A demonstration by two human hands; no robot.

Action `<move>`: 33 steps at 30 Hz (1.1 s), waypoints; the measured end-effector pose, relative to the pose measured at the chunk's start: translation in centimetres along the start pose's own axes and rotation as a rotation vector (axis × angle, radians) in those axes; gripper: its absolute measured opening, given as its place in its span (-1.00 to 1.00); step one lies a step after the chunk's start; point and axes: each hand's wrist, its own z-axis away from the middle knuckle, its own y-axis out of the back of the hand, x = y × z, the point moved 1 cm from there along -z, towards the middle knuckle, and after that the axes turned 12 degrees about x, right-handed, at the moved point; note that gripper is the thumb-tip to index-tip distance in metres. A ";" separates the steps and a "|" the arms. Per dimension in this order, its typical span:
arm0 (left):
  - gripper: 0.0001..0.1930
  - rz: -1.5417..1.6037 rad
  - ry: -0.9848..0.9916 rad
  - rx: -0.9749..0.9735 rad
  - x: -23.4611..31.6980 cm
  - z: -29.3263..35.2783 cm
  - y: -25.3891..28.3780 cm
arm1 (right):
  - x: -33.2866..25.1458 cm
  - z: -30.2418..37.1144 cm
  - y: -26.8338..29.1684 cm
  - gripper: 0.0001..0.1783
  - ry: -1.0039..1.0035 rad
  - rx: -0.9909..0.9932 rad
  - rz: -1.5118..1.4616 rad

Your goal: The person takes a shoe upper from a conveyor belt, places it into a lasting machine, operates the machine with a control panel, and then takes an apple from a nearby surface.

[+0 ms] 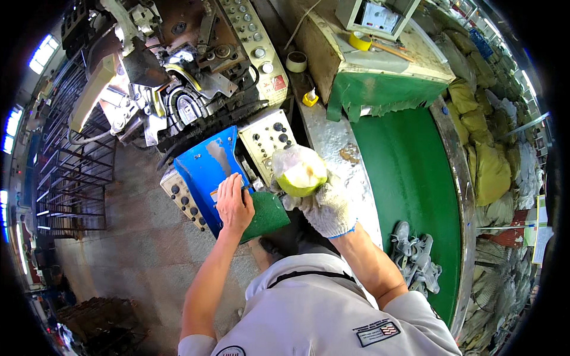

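Note:
My bare left hand (235,204) lies with its fingers stretched out over the right side of a blue tray (205,169), close to a green mat (265,216). A white knit glove with a blue cuff covers my right hand (326,204). Its fingers are closed around the lower side of a rounded lime-green thing (303,180) with a whitish, partly translucent top. What kind of thing this is I cannot make out. It is held up in front of a cream control panel (267,133) with black knobs.
A machine (187,107) with metal clamps stands beyond the tray. To the right runs a green conveyor belt (409,172) carrying several grey shoes (415,255). A cabinet (380,65) bears yellow tape (360,40). Metal racks (77,166) stand left; sacks (493,166) are piled far right.

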 end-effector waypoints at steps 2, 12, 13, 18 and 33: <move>-0.58 -0.016 -0.003 0.003 0.3 -0.1 -0.3 | -0.4 0.1 0.1 -0.11 0.010 0.039 0.002; -0.56 -0.062 0.007 0.008 0.9 -0.4 -0.3 | -0.9 -0.4 1.4 -0.07 -0.043 0.105 -0.076; -0.56 -0.064 0.006 0.011 1.0 -0.4 -0.3 | -1.0 -0.6 1.6 -0.04 -0.041 0.060 -0.055; -0.55 -0.070 0.007 0.021 0.4 -0.2 -0.7 | -1.0 -1.1 1.7 0.09 -0.087 -0.072 -0.059; -0.56 -0.028 0.007 0.037 0.1 0.2 0.0 | 1.9 0.0 -0.2 -0.14 -0.228 -0.028 -0.052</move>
